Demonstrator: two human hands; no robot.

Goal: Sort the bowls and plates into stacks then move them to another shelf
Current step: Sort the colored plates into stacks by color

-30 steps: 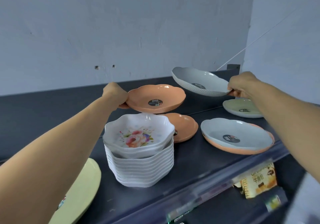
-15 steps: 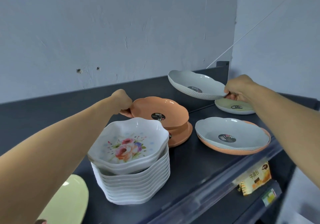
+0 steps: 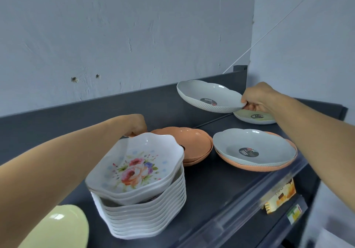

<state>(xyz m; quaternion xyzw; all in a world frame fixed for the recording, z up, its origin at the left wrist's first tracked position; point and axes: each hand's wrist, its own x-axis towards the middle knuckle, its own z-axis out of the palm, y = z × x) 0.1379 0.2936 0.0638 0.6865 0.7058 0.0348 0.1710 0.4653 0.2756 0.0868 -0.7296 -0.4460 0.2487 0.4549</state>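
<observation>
grey plate (image 3: 208, 96) – pinched, right hand (image 3: 257, 97)

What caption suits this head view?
Right hand holds a grey plate aloft; left hand grips the top orange plate behind floral bowls.

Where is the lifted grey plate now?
Head view, right of centre: the grey plate is held off the shelf by the right hand at its rim, just above the cream plate.

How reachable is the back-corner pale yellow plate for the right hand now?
Probably not graspable yet: the right hand sits just above the pale yellow plate, but its fingers grip the lifted grey plate. Nothing else blocks it. The left hand grips the orange plate.
</observation>
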